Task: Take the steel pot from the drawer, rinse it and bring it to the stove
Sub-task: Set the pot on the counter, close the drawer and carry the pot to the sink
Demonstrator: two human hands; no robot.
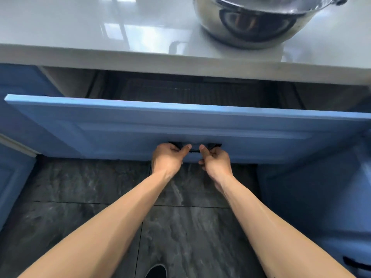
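Observation:
A shiny steel pot [255, 19] stands on the white countertop [100, 27] at the upper right, partly cut off by the frame's top edge. Below the counter a blue drawer [180, 125] is pulled partway out; the part of its dark ribbed inside that shows holds nothing. My left hand [168, 159] and my right hand [214, 161] sit side by side at the middle of the drawer front, fingers curled on its dark handle [194, 150].
Blue cabinet fronts [16, 177] flank the drawer on both sides, and a lower blue front with a dark handle [357, 265] juts out at the bottom right. Dark stone floor tiles [190, 227] lie below. A dark shoe tip [156, 271] shows at the bottom edge.

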